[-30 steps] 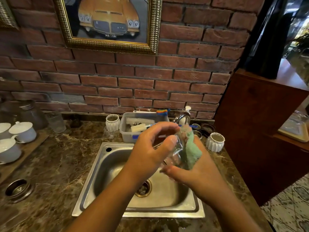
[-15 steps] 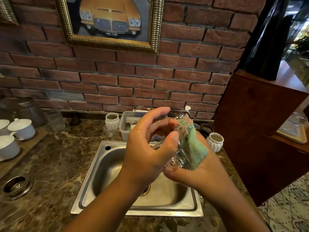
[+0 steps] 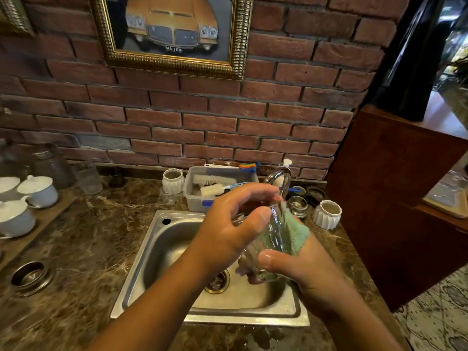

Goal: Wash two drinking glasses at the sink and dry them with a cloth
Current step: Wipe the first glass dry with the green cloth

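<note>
- The marble counter runs below a brick wall, with the steel sink set into it.
- The left hand curls over the glass, thumb and fingertips gripping its upper part.
- The right hand wraps the lower part, thumb across the front, pressing a green cloth to the far side.
- The glass is tilted above the basin, just below the tap.
- A second glass stands upright at the counter's far left, by the wall.

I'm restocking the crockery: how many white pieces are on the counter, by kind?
Lidded white cups: 3
Ribbed white pots: 2
Total: 5
</note>
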Demonstrator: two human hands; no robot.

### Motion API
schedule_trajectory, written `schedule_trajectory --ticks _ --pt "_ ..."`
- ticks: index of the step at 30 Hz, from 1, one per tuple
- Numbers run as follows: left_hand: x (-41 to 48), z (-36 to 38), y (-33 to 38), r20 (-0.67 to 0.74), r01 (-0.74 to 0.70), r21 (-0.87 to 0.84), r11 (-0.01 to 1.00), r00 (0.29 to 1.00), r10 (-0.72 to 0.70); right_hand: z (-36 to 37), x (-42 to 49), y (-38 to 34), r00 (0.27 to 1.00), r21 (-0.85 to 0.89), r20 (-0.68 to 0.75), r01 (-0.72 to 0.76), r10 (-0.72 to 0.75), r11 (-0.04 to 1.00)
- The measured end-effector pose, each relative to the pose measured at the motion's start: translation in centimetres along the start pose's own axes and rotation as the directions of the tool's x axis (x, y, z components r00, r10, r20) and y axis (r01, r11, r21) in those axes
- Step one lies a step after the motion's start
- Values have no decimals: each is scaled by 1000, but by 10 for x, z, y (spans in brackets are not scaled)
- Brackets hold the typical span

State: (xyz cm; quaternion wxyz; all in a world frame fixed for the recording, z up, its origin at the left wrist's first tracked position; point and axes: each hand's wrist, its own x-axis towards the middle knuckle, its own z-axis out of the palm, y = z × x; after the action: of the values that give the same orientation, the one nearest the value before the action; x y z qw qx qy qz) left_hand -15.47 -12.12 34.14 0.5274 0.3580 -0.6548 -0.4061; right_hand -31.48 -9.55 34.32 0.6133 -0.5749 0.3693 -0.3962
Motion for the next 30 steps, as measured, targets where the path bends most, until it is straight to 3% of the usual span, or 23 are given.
schedule_trajectory --ticks 3,7,9,11,13,15,17,21,23,25,27,30 --pt "2 2 1 -61 -13 2 1000 998 13 4 3 -8 978 -391 -114 117 -174 913" --pt "2 9 10 -177 46 204 978 984 -9 14 1 -5 918 -643 -221 118 -331 756" --pt "1 14 16 -230 105 200 974 972 -57 17 -1 -3 882 -734 -252 94 -398 673" --pt "-2 19 22 -297 187 92 978 943 -152 18 -1 -1 850 -790 -282 58 -446 610" --pt "-6 29 23 -333 241 -130 962 903 -271 19 2 4 814 -827 -309 26 -492 562" --pt "-10 41 19 -314 254 -442 860 854 -414 23 5 10 776 -856 -325 1 -541 516" --pt "-13 48 14 -276 245 -624 742 819 -503 25 8 16 758 -861 -325 10 -566 509" --pt "-17 40 10 -154 297 -703 646 824 -546 24 10 18 835 -681 -343 95 -431 726" --pt "-20 30 6 -110 331 -738 587 800 -590 28 7 12 879 -428 -338 175 -337 887" --pt "-21 20 1 -82 363 -754 548 776 -626 33 6 4 895 -19 -404 200 -190 980" --pt "-24 12 -1 -56 407 -732 546 763 -644 28 8 3 882 313 -470 148 18 938" --pt "-34 2 -5 52 501 -692 519 752 -657 13 16 2 833 485 -524 121 177 866"
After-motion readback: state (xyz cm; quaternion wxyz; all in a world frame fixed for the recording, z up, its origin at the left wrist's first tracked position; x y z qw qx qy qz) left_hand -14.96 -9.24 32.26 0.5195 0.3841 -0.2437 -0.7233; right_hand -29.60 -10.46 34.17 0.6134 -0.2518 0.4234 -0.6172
